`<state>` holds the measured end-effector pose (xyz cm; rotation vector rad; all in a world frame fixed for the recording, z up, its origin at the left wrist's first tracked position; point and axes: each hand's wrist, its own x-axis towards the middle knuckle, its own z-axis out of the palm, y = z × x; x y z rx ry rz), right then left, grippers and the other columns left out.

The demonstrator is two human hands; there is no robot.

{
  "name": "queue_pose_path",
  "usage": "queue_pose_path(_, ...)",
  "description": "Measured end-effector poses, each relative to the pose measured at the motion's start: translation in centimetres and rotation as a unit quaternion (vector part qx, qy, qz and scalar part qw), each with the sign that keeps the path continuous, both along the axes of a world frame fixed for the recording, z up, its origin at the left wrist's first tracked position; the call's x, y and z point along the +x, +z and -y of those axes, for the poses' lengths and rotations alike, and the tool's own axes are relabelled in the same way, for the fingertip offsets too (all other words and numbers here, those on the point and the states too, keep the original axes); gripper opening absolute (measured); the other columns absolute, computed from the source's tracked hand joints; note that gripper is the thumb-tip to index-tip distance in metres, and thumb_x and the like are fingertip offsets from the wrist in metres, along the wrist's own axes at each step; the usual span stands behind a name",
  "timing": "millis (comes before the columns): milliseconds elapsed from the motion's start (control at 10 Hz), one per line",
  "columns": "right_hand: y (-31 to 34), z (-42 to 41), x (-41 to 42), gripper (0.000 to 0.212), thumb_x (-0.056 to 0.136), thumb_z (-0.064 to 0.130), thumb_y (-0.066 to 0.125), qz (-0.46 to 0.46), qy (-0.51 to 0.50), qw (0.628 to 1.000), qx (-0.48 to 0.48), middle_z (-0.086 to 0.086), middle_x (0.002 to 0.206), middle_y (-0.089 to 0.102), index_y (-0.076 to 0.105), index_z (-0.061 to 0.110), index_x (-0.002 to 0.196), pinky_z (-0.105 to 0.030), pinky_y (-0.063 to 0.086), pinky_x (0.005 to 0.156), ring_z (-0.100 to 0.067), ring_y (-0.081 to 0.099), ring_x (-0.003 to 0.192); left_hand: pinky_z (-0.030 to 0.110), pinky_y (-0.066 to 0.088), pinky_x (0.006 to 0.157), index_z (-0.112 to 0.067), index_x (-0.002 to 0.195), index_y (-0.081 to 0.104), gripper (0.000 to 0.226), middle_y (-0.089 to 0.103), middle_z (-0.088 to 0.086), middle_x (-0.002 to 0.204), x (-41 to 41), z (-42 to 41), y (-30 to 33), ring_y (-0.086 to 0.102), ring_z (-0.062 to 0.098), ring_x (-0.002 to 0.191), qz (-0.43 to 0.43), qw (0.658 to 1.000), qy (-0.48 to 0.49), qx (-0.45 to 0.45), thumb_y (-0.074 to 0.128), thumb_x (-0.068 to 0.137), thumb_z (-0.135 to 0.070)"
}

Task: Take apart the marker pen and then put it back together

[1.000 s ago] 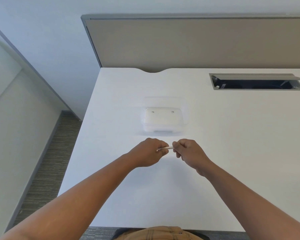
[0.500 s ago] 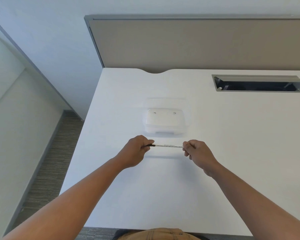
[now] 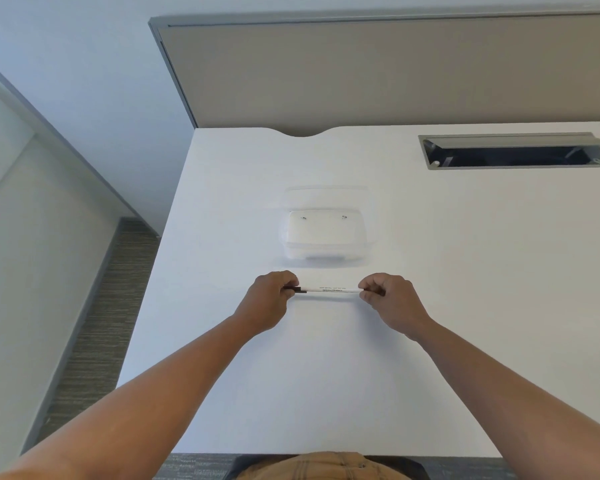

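Observation:
A slim white marker pen [image 3: 329, 289] with small dark print is held level just above the white table [image 3: 465, 271]. My left hand [image 3: 269, 301] pinches its dark left end. My right hand [image 3: 390, 299] pinches its right end, which is hidden by my fingers. The white barrel shows fully between the two hands. Whether the dark end is a cap or the tip section I cannot tell.
A clear plastic box [image 3: 326, 233] stands just beyond the pen. An open cable hatch [image 3: 513, 152] is set into the table at the back right. A grey partition [image 3: 395, 71] runs along the far edge. The table's left edge drops to carpet [image 3: 94, 323].
My hands have moved apart, from nearly touching to the pen's two ends. The barrel, mostly hidden a second ago, is now exposed. Both hands sit slightly farther from me.

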<state>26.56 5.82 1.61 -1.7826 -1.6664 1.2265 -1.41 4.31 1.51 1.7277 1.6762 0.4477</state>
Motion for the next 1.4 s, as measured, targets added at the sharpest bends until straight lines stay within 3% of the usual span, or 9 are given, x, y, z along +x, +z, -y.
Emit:
queue_pose_path(100, -0.4, -0.1, -0.1, 0.008, 0.091, 0.009, 0.072, 0.041, 0.019, 0.999, 0.020, 0.013, 0.076, 0.065, 0.073, 0.017, 0.093, -0.004, 0.041, 0.059, 0.003, 0.056, 0.065, 0.026, 0.041, 0.071, -0.020, 0.095, 0.068, 0.019, 0.067, -0.007, 0.089, 0.2, 0.0, -0.5, 0.057, 0.011, 0.078, -0.014, 1.000, 0.009, -0.004, 0.058, 0.093, -0.004)
queue_pose_path(200, -0.9, -0.3, -0.3, 0.007, 0.091, 0.009, 0.070, 0.067, 0.033, 0.997, 0.031, 0.012, 0.078, 0.065, 0.073, 0.016, 0.092, -0.006, 0.039, 0.061, -0.003, 0.059, 0.070, 0.028, 0.042, 0.075, -0.018, 0.098, 0.070, 0.019, 0.067, -0.007, 0.093, 0.5, 0.1, -0.9, 0.057, 0.016, 0.085, -0.029, 0.999, 0.015, -0.007, 0.058, 0.093, -0.005)
queue_pose_path(300, -1.7, -0.5, -0.6, 0.008, 0.090, 0.007, 0.069, 0.094, 0.046, 0.994, 0.040, 0.004, 0.086, 0.065, 0.074, 0.011, 0.096, -0.020, 0.041, 0.070, -0.013, 0.060, 0.077, 0.030, 0.044, 0.078, -0.019, 0.099, 0.070, 0.020, 0.066, -0.006, 0.097, 0.8, 0.0, -1.3, 0.057, 0.017, 0.090, -0.044, 0.999, 0.012, -0.001, 0.056, 0.094, -0.006)
queue_pose_path(500, -2.2, -0.9, -0.7, 0.010, 0.087, 0.005, 0.069, 0.100, 0.044, 0.993, 0.034, -0.002, 0.087, 0.068, 0.074, 0.011, 0.093, -0.024, 0.042, 0.074, -0.018, 0.061, 0.079, 0.027, 0.039, 0.071, -0.018, 0.093, 0.069, 0.018, 0.059, -0.011, 0.094, 0.8, -0.1, -1.9, 0.054, 0.014, 0.086, -0.059, 0.998, 0.002, 0.016, 0.059, 0.092, -0.004)
queue_pose_path(700, -2.4, -1.0, -0.4, 0.010, 0.085, 0.004, 0.072, 0.086, 0.028, 0.995, 0.030, 0.001, 0.085, 0.068, 0.075, 0.010, 0.092, -0.010, 0.040, 0.067, -0.012, 0.060, 0.075, 0.026, 0.042, 0.073, -0.018, 0.093, 0.070, 0.018, 0.061, -0.011, 0.095, 0.7, 0.0, -2.2, 0.056, 0.014, 0.087, -0.044, 0.999, 0.007, 0.018, 0.061, 0.090, -0.004)
queue_pose_path(1000, -2.2, -1.0, -0.4, 0.014, 0.086, 0.002, 0.070, 0.081, 0.027, 0.996, 0.022, 0.000, 0.092, 0.066, 0.073, 0.008, 0.098, -0.006, 0.038, 0.068, -0.011, 0.058, 0.078, 0.037, 0.052, 0.086, -0.015, 0.101, 0.070, 0.019, 0.065, 0.001, 0.103, 1.0, -0.8, -1.7, 0.062, 0.022, 0.092, -0.018, 0.999, 0.037, -0.028, 0.065, 0.088, -0.003)
queue_pose_path(1200, -2.2, -0.7, -0.3, 0.019, 0.087, 0.000, 0.067, 0.076, 0.025, 0.997, 0.018, -0.001, 0.095, 0.064, 0.073, 0.009, 0.104, -0.017, 0.041, 0.074, -0.016, 0.059, 0.083, 0.039, 0.053, 0.089, -0.013, 0.103, 0.070, 0.020, 0.064, 0.003, 0.104, 0.8, -0.6, -1.8, 0.062, 0.023, 0.093, -0.002, 0.998, 0.048, -0.028, 0.065, 0.087, -0.001)
queue_pose_path(1400, -1.8, -0.1, -0.6, 0.026, 0.090, 0.005, 0.065, 0.069, 0.019, 0.996, 0.062, -0.004, 0.106, 0.063, 0.069, 0.011, 0.116, -0.025, 0.042, 0.082, -0.015, 0.060, 0.087, 0.027, 0.045, 0.085, -0.014, 0.120, 0.065, 0.030, 0.059, -0.003, 0.118, 0.6, 0.1, -1.6, 0.059, 0.016, 0.095, -0.014, 0.999, 0.044, 0.007, 0.067, 0.091, -0.007)
